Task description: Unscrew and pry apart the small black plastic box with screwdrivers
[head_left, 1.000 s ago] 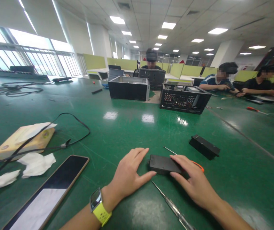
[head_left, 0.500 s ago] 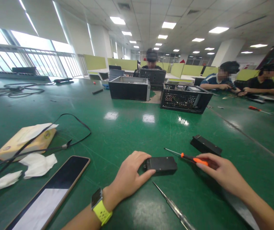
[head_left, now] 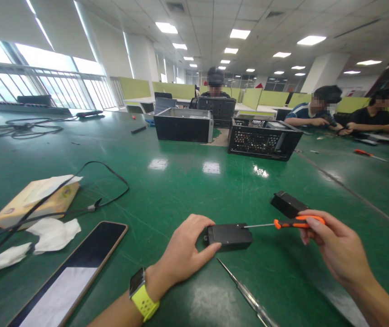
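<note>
On the green table lies a small black box [head_left: 230, 236] with tiny screws in its top. My left hand [head_left: 189, 247], with a yellow-strapped watch on the wrist, grips the box's left end between thumb and fingers. My right hand [head_left: 333, 243] holds an orange and black screwdriver [head_left: 296, 222] nearly level. Its thin shaft points left, and the tip is at the box's top right edge; whether it sits in a screw I cannot tell. Behind the right hand lies a second black box [head_left: 288, 204], partly covered by the fingers. A metal pen-shaped tool [head_left: 248, 297] lies in front of the held box.
A phone [head_left: 75, 272], crumpled tissues [head_left: 56, 235], a tissue pack [head_left: 37, 200] and black cables [head_left: 112, 175] lie to the left. Two metal computer cases [head_left: 184, 128] stand farther back. Another screwdriver [head_left: 369, 154] lies far right. Several people [head_left: 323, 109] sit around the table.
My right hand has moved right and turned the screwdriver level, bringing its tip to the box's top right edge. My left hand and the box have stayed in place.
</note>
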The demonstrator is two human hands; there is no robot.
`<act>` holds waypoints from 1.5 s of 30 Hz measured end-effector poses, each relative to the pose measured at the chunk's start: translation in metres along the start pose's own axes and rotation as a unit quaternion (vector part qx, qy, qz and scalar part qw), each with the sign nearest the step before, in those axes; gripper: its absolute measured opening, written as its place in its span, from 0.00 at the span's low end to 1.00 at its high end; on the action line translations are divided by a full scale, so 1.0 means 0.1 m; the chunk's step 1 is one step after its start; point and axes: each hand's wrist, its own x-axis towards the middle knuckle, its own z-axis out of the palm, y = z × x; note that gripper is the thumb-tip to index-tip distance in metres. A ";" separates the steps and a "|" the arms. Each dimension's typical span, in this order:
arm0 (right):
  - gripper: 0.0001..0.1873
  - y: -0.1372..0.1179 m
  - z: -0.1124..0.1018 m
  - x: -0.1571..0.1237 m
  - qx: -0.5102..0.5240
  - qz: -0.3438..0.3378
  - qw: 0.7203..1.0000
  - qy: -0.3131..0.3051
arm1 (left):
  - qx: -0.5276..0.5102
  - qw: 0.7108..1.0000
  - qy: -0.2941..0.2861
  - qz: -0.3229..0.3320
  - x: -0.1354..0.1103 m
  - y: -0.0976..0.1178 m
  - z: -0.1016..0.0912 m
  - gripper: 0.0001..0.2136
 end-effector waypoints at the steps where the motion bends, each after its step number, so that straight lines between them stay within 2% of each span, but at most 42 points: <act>1: 0.14 0.01 0.00 0.00 -0.004 -0.005 1.000 0.000 | 0.001 1.000 -0.001 -0.001 0.00 0.00 0.00 0.13; 11: 0.14 -0.07 0.04 -0.02 -0.065 -0.039 0.997 -0.016 | 0.009 1.000 -0.001 0.001 0.00 0.00 0.00 0.13; 15: 0.14 -0.24 0.04 -0.01 -0.108 -0.077 0.990 -0.037 | 0.010 1.000 -0.004 -0.002 0.01 0.01 0.00 0.13; 18: 0.17 -0.46 0.09 0.04 -0.145 -0.116 0.981 -0.060 | 0.011 1.000 -0.006 -0.006 0.00 0.02 0.00 0.13; 21: 0.18 -0.76 0.22 0.12 -0.179 -0.159 0.966 -0.101 | 0.012 1.000 -0.011 -0.009 0.01 0.02 -0.01 0.13; 24: 0.18 -1.03 0.44 0.18 -0.232 -0.212 0.939 -0.142 | 0.013 1.000 -0.014 -0.013 0.01 0.03 -0.01 0.13; 27: 0.17 -1.17 0.69 0.21 -0.301 -0.287 0.901 -0.123 | 0.012 1.000 -0.014 -0.012 0.01 0.03 -0.01 0.13; 31: 0.16 -1.19 0.85 0.24 -0.373 -0.349 0.858 -0.059 | 0.016 1.000 -0.013 -0.010 -0.01 0.02 -0.01 0.14; 33: 0.16 -1.18 0.82 0.26 -0.373 -0.338 0.861 -0.072 | 0.017 1.000 -0.013 -0.007 -0.01 0.01 0.00 0.14; 37: 0.17 -1.18 0.65 0.30 -0.330 -0.296 0.882 -0.158 | 0.017 1.000 -0.015 -0.007 -0.01 0.00 0.00 0.14; 40: 0.13 -1.18 0.61 0.28 -0.363 -0.331 0.864 -0.105 | 0.017 1.000 -0.013 -0.007 -0.01 0.00 0.00 0.14; 42: 0.17 -1.18 0.63 0.23 -0.378 -0.344 0.857 -0.063 | 0.019 1.000 -0.011 -0.006 -0.01 0.00 0.00 0.15; 45: 0.19 -1.19 0.71 0.14 -0.368 -0.341 0.863 -0.059 | 0.022 1.000 -0.012 -0.004 -0.01 0.01 -0.01 0.14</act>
